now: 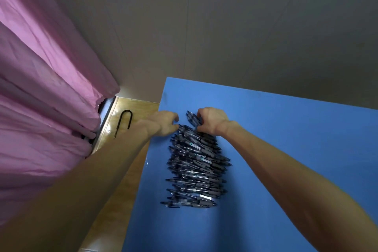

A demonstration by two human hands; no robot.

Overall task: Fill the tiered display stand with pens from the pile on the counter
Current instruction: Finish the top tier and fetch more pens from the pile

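The pile (pixel 196 168) looks nearly whole — a long, dense heap of dark pens lying crosswise on the blue counter (pixel 286 139), close to its left edge. No stand is anywhere in sight from here, so I'd judge the filling has barely begun, or not at all; most of the work is left.

Both hands are at the far end of the heap. The right hand (pixel 212 121) has its fingers curled down over the top few pens, and a couple of pen ends stick out beyond its knuckles — it seems to be gathering a bunch, though how many it really holds I can't tell, since the fingertips are hidden. The left hand (pixel 166 121) sits at the counter's edge, fingers bent and their tips just touching the nearest pens at the pile's corner; whether it pinches one or only steadies the heap is unclear.
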